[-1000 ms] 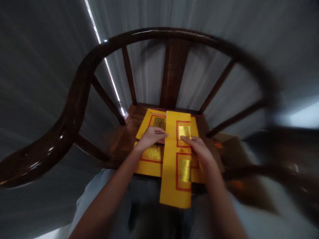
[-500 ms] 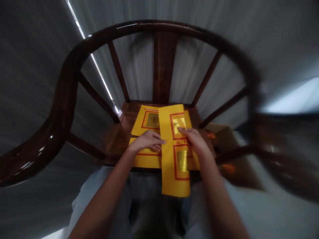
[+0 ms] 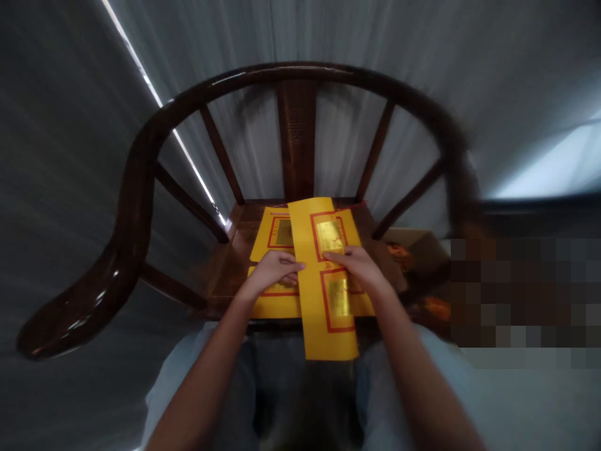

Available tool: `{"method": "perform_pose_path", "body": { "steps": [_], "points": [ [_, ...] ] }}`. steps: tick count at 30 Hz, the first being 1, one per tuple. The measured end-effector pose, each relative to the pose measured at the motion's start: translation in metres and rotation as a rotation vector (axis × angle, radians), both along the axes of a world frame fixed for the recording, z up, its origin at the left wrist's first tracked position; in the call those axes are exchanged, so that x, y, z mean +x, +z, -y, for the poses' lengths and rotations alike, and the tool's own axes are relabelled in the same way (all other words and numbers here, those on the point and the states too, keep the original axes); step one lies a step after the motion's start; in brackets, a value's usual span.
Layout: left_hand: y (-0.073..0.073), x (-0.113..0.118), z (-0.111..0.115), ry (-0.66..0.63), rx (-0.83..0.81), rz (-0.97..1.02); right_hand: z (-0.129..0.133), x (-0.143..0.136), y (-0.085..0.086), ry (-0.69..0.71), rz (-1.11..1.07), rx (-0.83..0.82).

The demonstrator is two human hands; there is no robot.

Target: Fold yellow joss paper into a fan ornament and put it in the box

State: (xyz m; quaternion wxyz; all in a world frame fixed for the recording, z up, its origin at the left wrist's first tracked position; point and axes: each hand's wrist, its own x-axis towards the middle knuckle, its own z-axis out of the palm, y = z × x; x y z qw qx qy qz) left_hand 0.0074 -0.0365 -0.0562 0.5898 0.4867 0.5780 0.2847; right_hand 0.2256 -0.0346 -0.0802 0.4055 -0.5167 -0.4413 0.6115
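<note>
A long yellow sheet of joss paper (image 3: 310,313), with red frames and two shiny gold patches, is held upright and slightly tilted between my hands. My left hand (image 3: 273,270) pinches its left edge near the middle, thumb and fingers together. My right hand (image 3: 360,264) grips the right side, thumb lying on the front between the two red frames and the other fingers mostly hidden. Behind and below the held sheet, more yellow joss paper (image 3: 263,245) with the same red and gold print lies on the chair seat (image 3: 235,275).
The dark wooden chair's curved rail (image 3: 291,72) arches around the seat, with spindles and a carved back slat (image 3: 298,150). At the right stands a cardboard box (image 3: 422,244) with orange items. A grey corrugated wall (image 3: 375,37) rises behind. My knees are at the chair's front.
The held sheet has shifted slightly left and tilts a bit more. My right thumb has slid from the upper gold patch down to the gap between the frames. The view has shifted a little.
</note>
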Motion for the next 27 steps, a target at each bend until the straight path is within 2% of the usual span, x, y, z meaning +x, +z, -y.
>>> {"method": "perform_pose_path", "body": {
  "steps": [8, 13, 18, 27],
  "points": [
    [-0.014, 0.003, -0.014, -0.212, -0.052, 0.02, -0.015, 0.001, -0.003, -0.138, -0.041, 0.03],
    [-0.019, 0.004, -0.026, -0.118, -0.033, 0.01, -0.025, 0.003, -0.007, -0.097, -0.08, 0.031],
    [-0.018, 0.0, -0.025, -0.072, -0.011, -0.001, -0.021, 0.003, -0.006, -0.022, -0.074, 0.02],
    [-0.013, 0.004, -0.01, -0.052, 0.078, 0.022, 0.001, 0.001, 0.013, -0.119, -0.032, 0.072]
  ]
}}
